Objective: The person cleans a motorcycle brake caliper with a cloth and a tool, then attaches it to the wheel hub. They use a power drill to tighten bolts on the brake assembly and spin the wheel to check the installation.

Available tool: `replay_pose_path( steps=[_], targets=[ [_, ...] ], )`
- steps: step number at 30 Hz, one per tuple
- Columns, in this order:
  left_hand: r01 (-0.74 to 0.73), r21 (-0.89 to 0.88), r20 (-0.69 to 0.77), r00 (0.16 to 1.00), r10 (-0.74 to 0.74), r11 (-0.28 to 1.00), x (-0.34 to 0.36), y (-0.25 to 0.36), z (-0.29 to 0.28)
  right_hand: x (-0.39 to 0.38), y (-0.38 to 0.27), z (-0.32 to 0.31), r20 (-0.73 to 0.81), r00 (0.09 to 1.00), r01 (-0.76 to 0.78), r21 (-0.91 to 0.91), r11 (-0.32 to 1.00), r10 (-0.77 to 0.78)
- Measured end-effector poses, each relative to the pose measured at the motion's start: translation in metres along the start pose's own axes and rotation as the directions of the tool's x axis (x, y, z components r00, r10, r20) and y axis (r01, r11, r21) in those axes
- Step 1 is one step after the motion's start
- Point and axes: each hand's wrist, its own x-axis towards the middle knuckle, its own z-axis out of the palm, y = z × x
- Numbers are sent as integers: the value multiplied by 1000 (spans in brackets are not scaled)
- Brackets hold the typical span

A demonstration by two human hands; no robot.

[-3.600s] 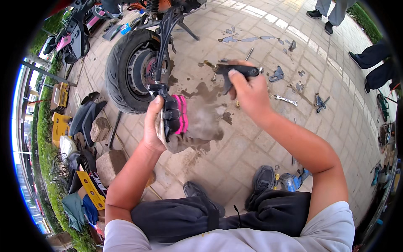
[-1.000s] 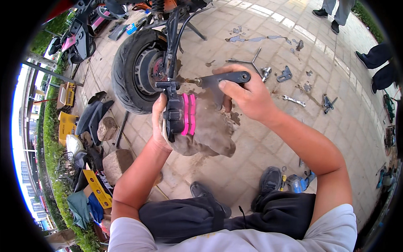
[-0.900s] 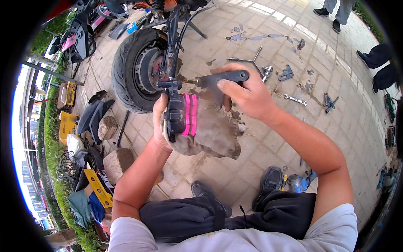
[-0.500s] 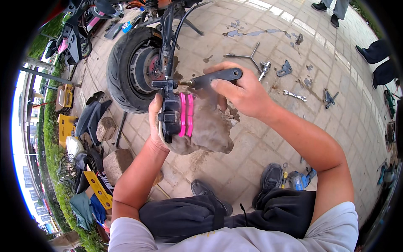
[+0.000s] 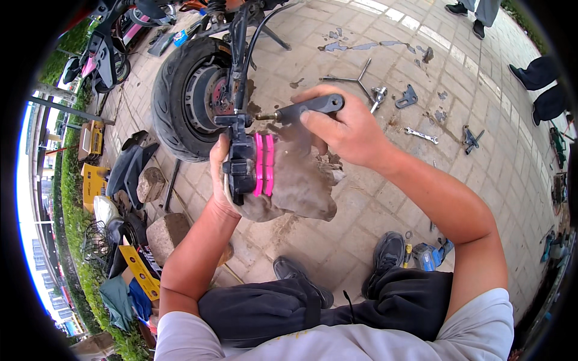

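Right-hand fingers (image 5: 323, 125) clamp a black bracket (image 5: 313, 106), whose brass-coloured bolt (image 5: 266, 116), just left of them, could bind if the black-and-pink caliper-like part (image 5: 242, 168) gripped by the left hand (image 5: 220, 183) tilts.

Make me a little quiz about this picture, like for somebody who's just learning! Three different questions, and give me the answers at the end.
1. True or false: the left hand holds a black part that has two pink strips.

2. What does the right hand hold?
A) a hammer
B) a dark bar-shaped part with a hole in its end
C) a bottle

3. Fill in the missing word: the blue tool lies on the paving to the ___ of the person's right shoe.

Key: 1. True. 2. B. 3. Right.
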Motion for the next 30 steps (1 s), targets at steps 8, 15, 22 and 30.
replay_pose_path(
  steps=[8, 15, 22, 30],
  targets=[
    [-25, -6, -60, 998, 25, 1000, -4, 2, -10, -3, -5, 0, -13, 998, 63, -55, 996, -64],
    [-32, -12, -11, 999, 32, 999, -4, -1, 0, -5, -7, 7, -16, 996, 88, -66, 994, -89],
    [-11, -13, -24, 1000, 11, 1000, -3, -2, -4, -5, -9, 9, -17, 998, 57, -25, 998, -57],
    [38, 356, -93, 996, -5, 934, 3, -11, -20, -4, -6, 16, -30, 989, 145, -25, 989, -145]
  ],
)
